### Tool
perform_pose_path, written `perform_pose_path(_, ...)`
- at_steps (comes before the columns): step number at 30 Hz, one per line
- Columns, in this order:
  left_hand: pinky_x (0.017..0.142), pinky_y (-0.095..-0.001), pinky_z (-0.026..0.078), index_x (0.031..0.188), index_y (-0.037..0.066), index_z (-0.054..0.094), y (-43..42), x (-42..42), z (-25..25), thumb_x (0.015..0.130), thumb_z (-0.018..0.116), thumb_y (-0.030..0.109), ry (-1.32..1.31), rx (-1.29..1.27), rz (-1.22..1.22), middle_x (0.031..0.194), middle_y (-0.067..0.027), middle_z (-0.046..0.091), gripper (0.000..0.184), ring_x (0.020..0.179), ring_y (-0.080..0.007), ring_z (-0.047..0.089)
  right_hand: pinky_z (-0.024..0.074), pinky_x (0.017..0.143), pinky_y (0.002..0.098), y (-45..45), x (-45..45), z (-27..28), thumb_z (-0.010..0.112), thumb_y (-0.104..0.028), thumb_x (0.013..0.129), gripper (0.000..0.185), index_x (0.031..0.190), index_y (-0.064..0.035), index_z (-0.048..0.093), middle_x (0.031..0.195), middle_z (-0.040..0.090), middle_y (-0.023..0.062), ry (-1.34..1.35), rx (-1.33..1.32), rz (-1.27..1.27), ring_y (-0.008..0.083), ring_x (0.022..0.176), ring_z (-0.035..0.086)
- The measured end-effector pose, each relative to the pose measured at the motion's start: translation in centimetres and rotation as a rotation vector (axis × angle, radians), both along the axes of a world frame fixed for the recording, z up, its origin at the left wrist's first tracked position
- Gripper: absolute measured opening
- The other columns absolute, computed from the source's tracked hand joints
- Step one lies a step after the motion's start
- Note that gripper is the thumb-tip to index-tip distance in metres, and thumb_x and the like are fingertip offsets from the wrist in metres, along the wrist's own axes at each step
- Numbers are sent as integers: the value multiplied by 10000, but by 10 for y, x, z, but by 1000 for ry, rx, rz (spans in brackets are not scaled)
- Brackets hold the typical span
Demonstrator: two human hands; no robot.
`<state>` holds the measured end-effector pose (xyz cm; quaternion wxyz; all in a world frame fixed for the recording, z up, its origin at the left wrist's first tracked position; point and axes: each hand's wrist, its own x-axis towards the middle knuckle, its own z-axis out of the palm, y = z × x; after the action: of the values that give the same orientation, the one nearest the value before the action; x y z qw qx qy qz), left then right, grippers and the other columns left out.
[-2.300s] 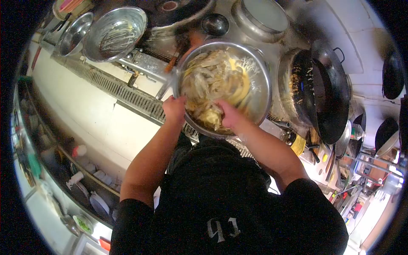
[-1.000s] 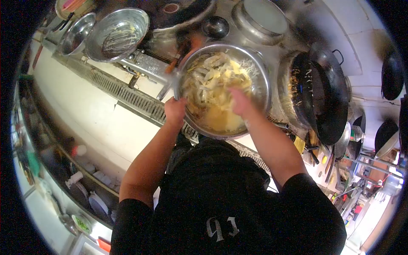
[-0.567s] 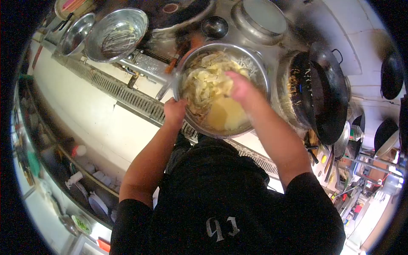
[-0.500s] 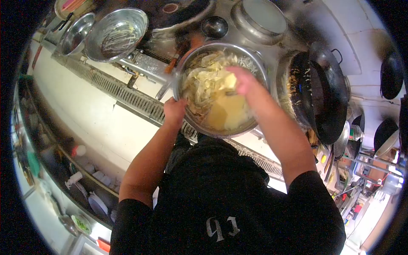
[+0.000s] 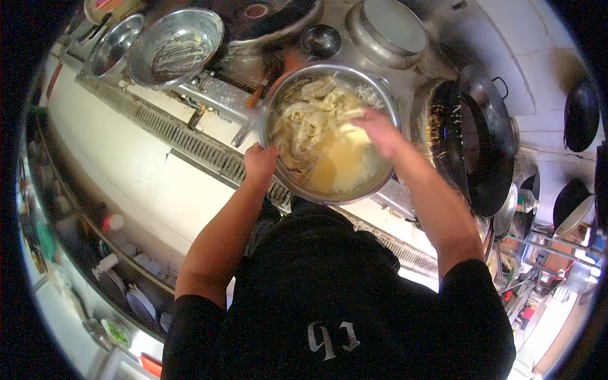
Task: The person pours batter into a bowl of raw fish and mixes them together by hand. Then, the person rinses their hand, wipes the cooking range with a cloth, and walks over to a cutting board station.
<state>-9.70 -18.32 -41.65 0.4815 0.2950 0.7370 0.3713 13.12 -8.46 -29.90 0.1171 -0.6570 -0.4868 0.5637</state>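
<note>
The left hand (image 5: 259, 163) grips the left rim of a steel mixing bowl (image 5: 380, 166), thumb over the edge. The right hand (image 5: 380, 134) reaches inside it, towards the bowl's right wall, blurred, its fingers over pale, coated food; whether they grasp a piece cannot be told. The mixing bowl sits at the front edge of the steel worktop (image 5: 437, 60), directly before the person, its near rim reaching past that edge; what bears it underneath is hidden. Inside it, pale, slippery-looking strips (image 5: 307, 123) crowd the left and far parts, and a yellowish liquid (image 5: 339, 168) pools at the near right. Just left of the mixing bowl lies an orange-handled tool (image 5: 255, 98), and a slotted strip (image 5: 171, 133) runs along the front edge. Farther left along that edge, a smeared metal bowl (image 5: 212, 38) stands tilted, with a smaller metal bowl (image 5: 114, 47) just beside it, near the far left corner. Behind the mixing bowl is a black ladle (image 5: 321, 40); beyond it are a large dark wok (image 5: 272, 16) towards the left and a round steel vessel (image 5: 396, 25) towards the right. Near the right end, black woks (image 5: 494, 126) lean together.
</note>
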Motion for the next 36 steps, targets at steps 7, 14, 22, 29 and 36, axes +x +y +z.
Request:
perform_pose_path(7, 494, -289, 374, 742, -48, 558, -1, 1, 2, 633, 545, 78, 29, 73, 2, 605, -59, 528, 167, 543, -132, 468, 434, 708, 364, -6, 70, -118, 486, -324, 780, 364, 937, -7, 572, 885, 582, 173, -360, 117, 152, 256, 789, 563)
perform_pose_path(14, 471, -273, 347, 703, -29, 554, -2, 4, 8, 646, 546, 97, -44, 41, 66, 576, -38, 503, 139, 516, -116, 444, 438, 665, 368, -12, 43, -87, 509, -323, 749, 357, 889, 0, 570, 756, 589, 165, -189, 359, -66, 251, 688, 569)
perform_pose_path(22, 505, -305, 386, 734, -55, 559, 0, 3, -5, 633, 541, 97, 234, 68, -26, 604, -81, 539, 184, 545, -148, 487, 377, 446, 229, -1, -8, -57, 591, -71, 692, 272, 936, 36, 537, 617, 535, 13, -27, 527, 112, 61, 517, 449)
perform_pose_path(29, 529, -311, 399, 754, -40, 571, 4, 12, -6, 628, 536, 113, 98, 19, 131, 616, -110, 548, 201, 555, -167, 500, 432, 610, 294, 2, -1, -68, 613, -131, 665, 375, 987, 37, 518, 767, 570, 124, -22, 491, 90, 184, 673, 534)
perform_pose_path(36, 543, -314, 395, 756, -50, 568, 4, 15, 1, 638, 525, 124, 188, -6, 123, 619, -112, 545, 215, 568, -173, 501, 457, 683, 352, -51, 18, -147, 673, -255, 620, 364, 869, -7, 580, 845, 586, 188, -729, 315, 378, 297, 762, 581)
